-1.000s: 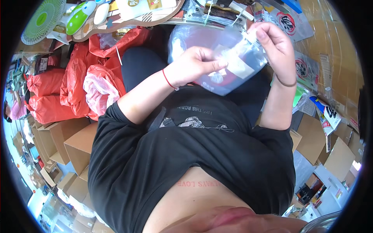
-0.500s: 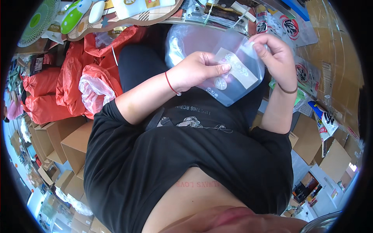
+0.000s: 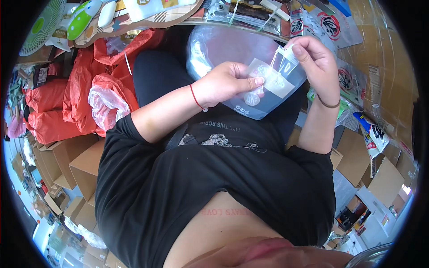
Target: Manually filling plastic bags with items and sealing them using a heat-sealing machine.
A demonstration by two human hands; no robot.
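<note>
My left hand (image 3: 230, 82) pinches a translucent plastic bag (image 3: 257, 109), thumb on top and fingers behind it. The bag has a beige label panel, a round white mark and small white print along its lower edge. At the bag's upper right, my right hand (image 3: 315, 62) has thumb and forefinger closed on a small clear piece with a white top (image 3: 287, 56). That piece overlaps the bag's upper part; whether it is inside or in front, I cannot tell. Behind the bag, a bulging clear plastic bag (image 3: 200, 53) lies by my knees.
Red plastic bags (image 3: 80, 94) crowd the left side, above open cardboard boxes (image 3: 85, 161). At the far edge stands a worktop (image 3: 187, 20) with a green fan (image 3: 42, 31) and a metal device (image 3: 221, 13). Printed packages (image 3: 353, 80) and cardboard (image 3: 384, 44) line the right.
The small clear piece under my right fingers now shows plainly over the bag's upper part. The bag has tilted slightly; my left hand keeps its pinch.
</note>
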